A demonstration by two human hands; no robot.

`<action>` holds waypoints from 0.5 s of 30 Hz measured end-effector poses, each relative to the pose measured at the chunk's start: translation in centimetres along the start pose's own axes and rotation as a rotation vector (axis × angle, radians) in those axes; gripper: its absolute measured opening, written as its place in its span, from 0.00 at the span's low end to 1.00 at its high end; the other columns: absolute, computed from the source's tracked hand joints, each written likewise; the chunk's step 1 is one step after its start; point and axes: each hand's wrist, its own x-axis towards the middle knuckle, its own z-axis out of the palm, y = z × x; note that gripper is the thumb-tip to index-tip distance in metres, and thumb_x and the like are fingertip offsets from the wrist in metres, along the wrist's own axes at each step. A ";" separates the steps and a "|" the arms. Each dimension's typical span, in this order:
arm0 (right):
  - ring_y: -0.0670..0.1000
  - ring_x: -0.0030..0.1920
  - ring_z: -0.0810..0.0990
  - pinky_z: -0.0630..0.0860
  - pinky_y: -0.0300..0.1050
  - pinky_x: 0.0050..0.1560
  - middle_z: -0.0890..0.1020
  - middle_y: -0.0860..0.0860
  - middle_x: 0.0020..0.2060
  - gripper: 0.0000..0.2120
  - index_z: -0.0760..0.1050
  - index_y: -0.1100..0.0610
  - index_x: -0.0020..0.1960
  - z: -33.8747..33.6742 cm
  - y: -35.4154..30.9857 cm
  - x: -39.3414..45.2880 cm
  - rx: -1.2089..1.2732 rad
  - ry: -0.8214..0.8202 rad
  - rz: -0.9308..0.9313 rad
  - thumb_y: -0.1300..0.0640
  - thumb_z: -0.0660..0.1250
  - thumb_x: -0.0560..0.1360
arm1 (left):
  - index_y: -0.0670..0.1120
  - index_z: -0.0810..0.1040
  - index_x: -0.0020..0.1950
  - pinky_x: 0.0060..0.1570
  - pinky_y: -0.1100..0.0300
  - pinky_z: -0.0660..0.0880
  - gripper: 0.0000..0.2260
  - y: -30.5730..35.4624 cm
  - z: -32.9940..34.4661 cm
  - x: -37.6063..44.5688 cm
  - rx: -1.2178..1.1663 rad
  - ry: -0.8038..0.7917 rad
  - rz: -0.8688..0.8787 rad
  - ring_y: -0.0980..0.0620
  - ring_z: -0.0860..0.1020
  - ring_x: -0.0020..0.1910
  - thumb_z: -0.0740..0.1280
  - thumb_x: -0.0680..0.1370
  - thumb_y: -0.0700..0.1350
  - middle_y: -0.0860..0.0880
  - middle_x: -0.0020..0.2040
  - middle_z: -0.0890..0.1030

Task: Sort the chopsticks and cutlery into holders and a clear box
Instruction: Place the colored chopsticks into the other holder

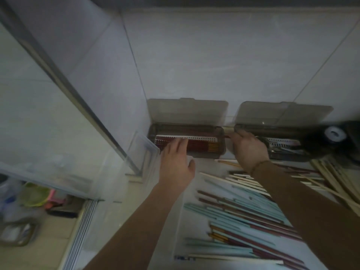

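- Left hand [176, 164]: fingers straight and loosely spread, tips over the front edge of the left holder [187, 141]; they pinch nothing.
- Right hand [250, 151]: fingers curl over the left end of the right holder [272, 142]; whether they pinch an item cannot be told.
- Both holders stand against the wall with lids raised. The left one holds dark red chopsticks, the right one metal cutlery.
- Step in hand, as judged: filling the holders.
- Loose chopsticks [243, 213] lie mixed on the desk [194, 191]; the clear box [78, 164] stands left.
- Next move calls for picking matching chopsticks and laying them parallel.
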 end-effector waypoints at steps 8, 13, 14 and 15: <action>0.58 0.53 0.75 0.74 0.49 0.52 0.76 0.55 0.55 0.18 0.71 0.53 0.56 0.8 -5.1 4.0 0.062 -0.203 -0.058 0.69 0.62 0.70 | 0.51 0.67 0.75 0.73 0.32 0.48 0.24 -0.2 1.5 -2.4 0.214 -0.211 0.020 0.44 0.59 0.77 0.65 0.78 0.49 0.48 0.73 0.68; 0.57 0.62 0.71 0.70 0.50 0.65 0.76 0.55 0.60 0.20 0.77 0.55 0.60 3.0 -3.9 5.3 0.069 -0.316 -0.153 0.67 0.66 0.70 | 0.51 0.68 0.74 0.74 0.33 0.49 0.24 -1.0 1.5 -2.0 0.238 -0.166 -0.011 0.43 0.61 0.76 0.66 0.77 0.48 0.47 0.72 0.70; 0.58 0.61 0.72 0.71 0.51 0.64 0.78 0.55 0.58 0.17 0.80 0.55 0.57 3.4 -3.3 5.3 0.049 -0.266 -0.191 0.64 0.66 0.70 | 0.51 0.66 0.75 0.74 0.33 0.48 0.25 -1.1 1.4 -1.9 0.241 -0.177 -0.023 0.43 0.59 0.77 0.64 0.79 0.49 0.47 0.74 0.68; 0.60 0.60 0.73 0.71 0.52 0.63 0.79 0.56 0.55 0.14 0.81 0.57 0.53 3.5 -2.5 5.2 0.040 -0.211 -0.204 0.62 0.64 0.70 | 0.51 0.63 0.77 0.74 0.34 0.46 0.25 -1.1 1.2 -1.8 0.244 -0.190 -0.036 0.44 0.56 0.78 0.62 0.80 0.49 0.47 0.75 0.65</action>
